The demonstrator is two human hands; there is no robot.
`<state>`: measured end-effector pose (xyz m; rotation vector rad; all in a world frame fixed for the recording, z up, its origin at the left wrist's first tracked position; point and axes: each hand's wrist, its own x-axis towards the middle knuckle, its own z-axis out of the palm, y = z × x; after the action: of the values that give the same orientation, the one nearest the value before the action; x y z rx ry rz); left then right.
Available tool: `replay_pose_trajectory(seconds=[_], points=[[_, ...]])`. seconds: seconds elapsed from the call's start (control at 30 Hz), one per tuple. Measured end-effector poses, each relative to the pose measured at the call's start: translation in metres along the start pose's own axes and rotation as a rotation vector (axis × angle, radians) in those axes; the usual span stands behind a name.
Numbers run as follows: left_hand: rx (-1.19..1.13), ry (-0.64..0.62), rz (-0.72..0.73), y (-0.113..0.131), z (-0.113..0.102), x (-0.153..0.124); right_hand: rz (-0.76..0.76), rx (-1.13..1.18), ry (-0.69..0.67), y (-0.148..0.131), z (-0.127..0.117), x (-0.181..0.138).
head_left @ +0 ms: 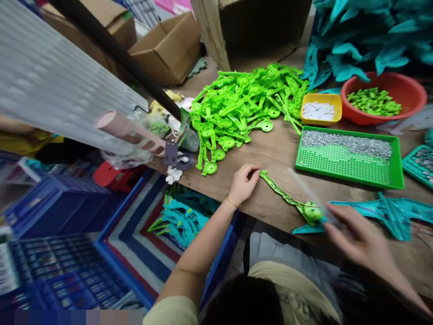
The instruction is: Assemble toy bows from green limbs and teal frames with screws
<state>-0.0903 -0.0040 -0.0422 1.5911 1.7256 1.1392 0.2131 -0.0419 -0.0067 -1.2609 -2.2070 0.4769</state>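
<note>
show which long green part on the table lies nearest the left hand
The lone long green part, its narrow end at the left hand; others lie in the heap.

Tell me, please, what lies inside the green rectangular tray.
Small silvery pieces cover the far part of the green rectangular tray; its perforated floor shows in the near part. The floor beneath the pieces is covered.

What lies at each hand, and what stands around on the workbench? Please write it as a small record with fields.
Left hand: fingers curled at the narrow end of a lime-green plastic part; grip unclear
Right hand: holds a pale rod, blurred
Pile: lime-green plastic parts
Green perforated tray: small silvery pieces
Yellow tub: white pieces
Red bowl: small green pieces
</note>
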Motion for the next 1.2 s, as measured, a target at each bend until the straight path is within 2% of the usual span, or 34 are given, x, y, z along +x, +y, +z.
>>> replay_pose_trajectory(seconds=[0.1,0.17,0.4,0.53,0.63,0.77,0.83,1.03,1.2], points=[[0.174,-0.041,0.105,-0.002,0.003,0.006,-0.207,-0.035,-0.154,-0.013,0.025,0.016],[0.254,-0.073,0.143,-0.006,0.002,0.007,-0.269,-0.120,-0.212,-0.019,0.037,0.026],[0.254,-0.093,0.127,-0.009,0.001,0.004,-0.328,-0.211,-0.278,-0.022,0.047,0.037],[0.301,-0.107,0.112,-0.004,0.001,0.005,-0.331,-0.289,-0.251,-0.025,0.047,0.034],[0.337,-0.123,0.118,-0.002,0.000,0.006,-0.262,-0.341,-0.233,-0.025,0.038,0.029],[0.338,-0.142,0.135,-0.004,-0.001,0.010,0.002,-0.246,-0.209,-0.018,0.024,0.020],[0.335,-0.145,0.135,-0.005,-0.001,0.011,0.068,-0.220,-0.212,-0.014,0.022,0.017],[0.331,-0.157,0.107,-0.008,0.000,0.013,0.102,-0.262,-0.200,-0.015,0.028,0.015],[0.328,-0.173,0.098,-0.003,-0.003,0.012,0.073,-0.257,-0.172,-0.010,0.033,0.012]])
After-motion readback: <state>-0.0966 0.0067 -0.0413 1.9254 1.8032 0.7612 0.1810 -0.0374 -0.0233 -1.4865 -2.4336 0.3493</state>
